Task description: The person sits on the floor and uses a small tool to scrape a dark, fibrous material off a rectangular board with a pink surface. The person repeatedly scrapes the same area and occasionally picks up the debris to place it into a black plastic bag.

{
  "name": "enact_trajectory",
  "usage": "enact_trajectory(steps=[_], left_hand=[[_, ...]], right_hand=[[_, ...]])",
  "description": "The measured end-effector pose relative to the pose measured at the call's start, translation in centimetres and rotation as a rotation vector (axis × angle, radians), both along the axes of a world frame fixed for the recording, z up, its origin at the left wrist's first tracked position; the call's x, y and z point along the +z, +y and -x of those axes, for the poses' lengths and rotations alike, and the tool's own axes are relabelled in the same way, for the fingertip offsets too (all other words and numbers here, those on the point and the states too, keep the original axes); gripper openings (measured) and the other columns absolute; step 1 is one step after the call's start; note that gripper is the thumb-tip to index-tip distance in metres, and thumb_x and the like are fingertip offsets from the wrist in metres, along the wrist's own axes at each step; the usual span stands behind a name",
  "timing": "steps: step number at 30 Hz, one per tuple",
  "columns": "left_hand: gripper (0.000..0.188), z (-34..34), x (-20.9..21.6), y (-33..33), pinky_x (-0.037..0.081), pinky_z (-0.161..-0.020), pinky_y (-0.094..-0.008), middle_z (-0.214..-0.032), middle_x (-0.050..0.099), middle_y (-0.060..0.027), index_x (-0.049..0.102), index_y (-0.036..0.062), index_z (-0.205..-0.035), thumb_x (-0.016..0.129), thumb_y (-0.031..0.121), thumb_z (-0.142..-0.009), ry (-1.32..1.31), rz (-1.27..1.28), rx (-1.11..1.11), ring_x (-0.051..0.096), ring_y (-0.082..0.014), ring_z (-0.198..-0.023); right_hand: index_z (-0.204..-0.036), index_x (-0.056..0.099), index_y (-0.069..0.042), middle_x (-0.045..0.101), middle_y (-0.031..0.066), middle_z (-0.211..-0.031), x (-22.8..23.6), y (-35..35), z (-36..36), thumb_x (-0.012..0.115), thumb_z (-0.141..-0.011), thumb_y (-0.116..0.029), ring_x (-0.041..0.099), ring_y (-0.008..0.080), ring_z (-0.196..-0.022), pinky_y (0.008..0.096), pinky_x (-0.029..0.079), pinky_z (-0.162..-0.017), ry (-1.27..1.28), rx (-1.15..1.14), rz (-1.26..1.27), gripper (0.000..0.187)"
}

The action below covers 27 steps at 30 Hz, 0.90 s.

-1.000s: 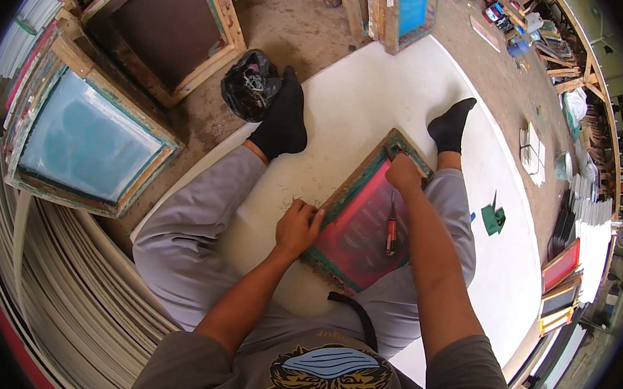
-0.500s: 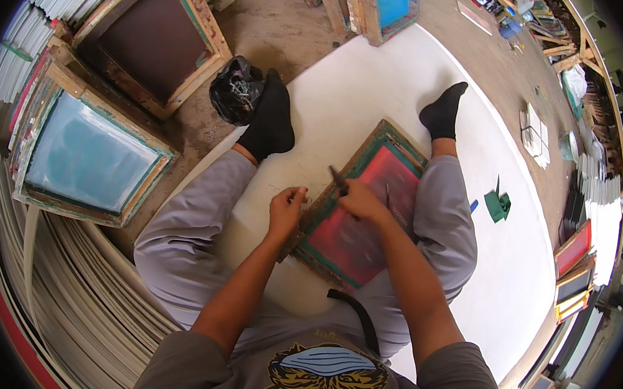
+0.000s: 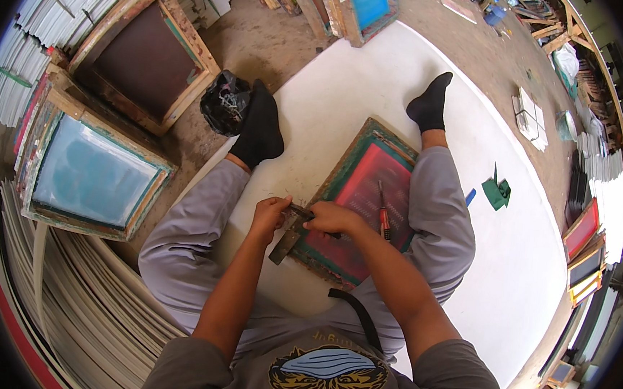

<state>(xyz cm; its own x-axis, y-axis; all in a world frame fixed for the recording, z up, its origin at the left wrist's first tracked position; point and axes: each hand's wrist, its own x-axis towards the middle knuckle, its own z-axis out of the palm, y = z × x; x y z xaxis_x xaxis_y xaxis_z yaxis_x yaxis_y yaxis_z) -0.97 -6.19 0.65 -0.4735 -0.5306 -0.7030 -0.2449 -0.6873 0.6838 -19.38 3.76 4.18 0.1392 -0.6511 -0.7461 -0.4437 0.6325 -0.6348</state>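
Dark tool (image 3: 301, 210) gripped in the right hand (image 3: 331, 219), its end toward the left hand (image 3: 269, 215), whose fingers are curled; what they hold, cannot tell. Pink-meshed frame (image 3: 363, 178) lies beneath and beyond the right hand, the nearer one, long axis slanting away rightward.

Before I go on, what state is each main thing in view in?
Dark hand tool: gripped in the right hand
Right hand: closed
Left hand: fingers curled, contact with tool unclear
Pink-mesh screen-printing frame: lying askew
Red-and-black screwdriver: lying on the frame, unheld
Black plastic bag: crumpled
Green scrap: crumpled, unheld
White stack: tied
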Motion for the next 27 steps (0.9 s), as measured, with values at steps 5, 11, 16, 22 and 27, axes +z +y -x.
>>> enact_trajectory(steps=[5,11,16,22,27], left_hand=[[0.025,-0.5,-0.4,-0.4,0.026,-0.045,-0.0252,-0.069,0.059,0.0008,0.065,0.0047,-0.085,0.076,0.025,-0.095,-0.058,0.056,-0.041,0.038,-0.0057,-0.048],[0.023,-1.8,-1.2,-0.9,0.033,-0.046,-0.0242,-0.075,0.066,-0.0024,0.069,0.0020,-0.090,0.074,0.023,-0.096,-0.044,0.089,0.044,0.045,-0.0065,-0.051],[0.030,-1.3,-1.0,-0.8,0.041,-0.053,-0.0249,-0.092,0.072,-0.0077,0.070,-0.0029,-0.119,0.068,0.020,-0.099,-0.106,0.265,0.124,0.052,-0.0091,-0.059],[0.029,-0.8,-1.4,0.9,0.053,-0.084,-0.0379,-0.102,0.074,-0.0151,0.073,-0.0008,-0.112,0.070,0.023,-0.095,-0.306,1.007,-0.066,0.069,-0.0271,-0.091],[0.023,1.5,-0.3,5.5,0.053,-0.085,-0.0416,-0.100,0.071,-0.0137,0.073,0.0056,-0.104,0.070,0.026,-0.095,-0.315,1.141,-0.216,0.069,-0.0330,-0.095]], right_hand=[[-0.088,0.068,0.001,0.067,0.0141,-0.071,-2.6,-0.4,-0.4,0.060,-0.100,-0.041,0.067,0.0248,-0.060,0.0419,0.052,-0.057,0.108,0.208,0.171,0.044],[-0.082,0.065,0.001,0.064,0.0124,-0.068,-0.8,-1.3,-0.9,0.059,-0.100,-0.047,0.065,0.0228,-0.061,0.0401,0.050,-0.056,0.054,0.188,0.097,0.052],[-0.096,0.068,0.000,0.069,0.0091,-0.077,-0.8,0.0,0.2,0.061,-0.099,-0.052,0.068,0.0203,-0.068,0.0365,0.053,-0.060,-0.210,-0.021,-0.003,0.052],[-0.117,0.066,-0.002,0.075,0.0157,-0.105,-2.2,2.0,3.0,0.055,-0.105,-0.048,0.074,0.0255,-0.088,0.0391,0.060,-0.072,-0.547,-0.476,-0.032,0.049],[-0.121,0.064,-0.004,0.075,0.0175,-0.110,-1.0,2.1,7.9,0.053,-0.106,-0.048,0.074,0.0295,-0.092,0.0446,0.061,-0.078,-0.597,-0.932,0.039,0.048]])
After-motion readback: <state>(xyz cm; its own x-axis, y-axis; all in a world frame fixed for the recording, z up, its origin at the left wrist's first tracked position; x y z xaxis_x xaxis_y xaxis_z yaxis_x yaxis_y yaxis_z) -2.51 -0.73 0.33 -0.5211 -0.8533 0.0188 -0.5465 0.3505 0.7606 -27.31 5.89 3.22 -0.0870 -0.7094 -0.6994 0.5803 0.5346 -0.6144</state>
